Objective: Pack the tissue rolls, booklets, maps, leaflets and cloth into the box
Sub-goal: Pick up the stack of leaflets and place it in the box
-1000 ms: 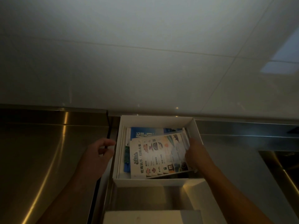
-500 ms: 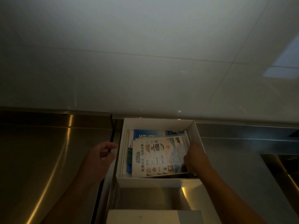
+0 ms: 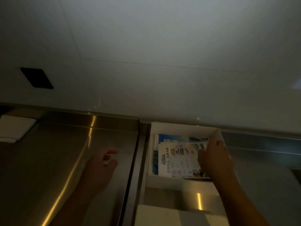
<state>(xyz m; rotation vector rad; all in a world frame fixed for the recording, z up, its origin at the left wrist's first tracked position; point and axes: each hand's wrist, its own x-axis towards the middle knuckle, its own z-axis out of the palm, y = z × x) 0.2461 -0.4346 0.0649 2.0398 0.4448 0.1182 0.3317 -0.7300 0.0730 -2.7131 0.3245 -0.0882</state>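
Observation:
A white open box stands on the steel counter against the wall. Inside lies a printed leaflet on top of a blue booklet, with more paper edges along the box's left side. My right hand is inside the box at its right wall, fingers pressing on the leaflet's right edge. My left hand hovers over the counter left of the box, fingers loosely curled, holding nothing. A folded white cloth lies at the far left of the counter.
The steel counter has a seam just left of the box. A white flat piece lies at the near edge below the box. A black panel is on the white wall. A sink edge shows at far right.
The view has swung left, revealing the cloth. My left hand has drawn away from the box's left wall. My right hand has slid further up along the leaflet's right edge.

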